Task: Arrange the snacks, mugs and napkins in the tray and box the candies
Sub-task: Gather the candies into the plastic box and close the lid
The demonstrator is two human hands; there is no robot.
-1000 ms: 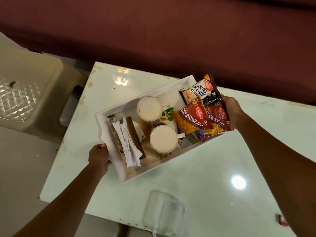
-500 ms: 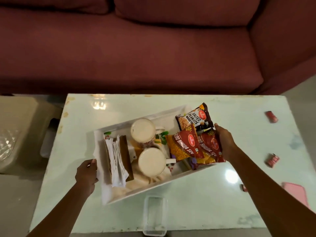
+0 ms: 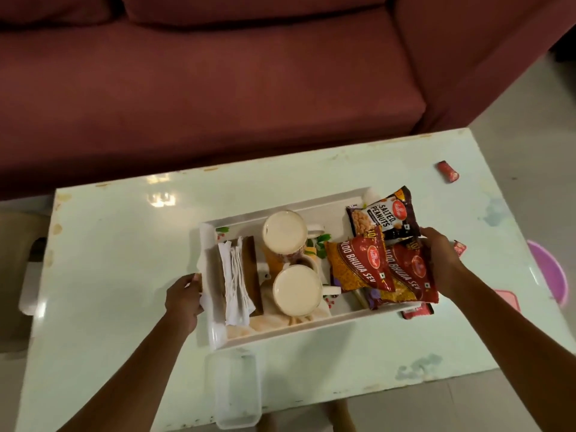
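Observation:
A white tray [image 3: 282, 333] sits on the pale table and holds folded napkins [image 3: 236, 283] on a wooden holder at its left, two full mugs [image 3: 283, 233] [image 3: 297, 291] in the middle, and snack packets at its right: salted peanuts [image 3: 381, 215] and two red bhujia packets [image 3: 358, 265]. My left hand [image 3: 184, 296] grips the tray's left end. At the right end, my right hand [image 3: 442, 260] holds the tray over the packets. Red candies [image 3: 448, 171] [image 3: 459, 247] [image 3: 416, 312] lie loose on the table. An empty clear plastic box [image 3: 235, 391] stands in front of the tray.
A maroon sofa [image 3: 218, 88] runs along the far side of the table [image 3: 118, 251]. A pink lid [image 3: 508, 299] and a purple round thing [image 3: 548, 272] lie at the table's right edge. A beige plastic stool [image 3: 12, 244] stands at the left.
The tray has been swung round and shifted right, so it lies more nearly square to the table. Both hands kept hold of its ends. The view has tilted up and right.

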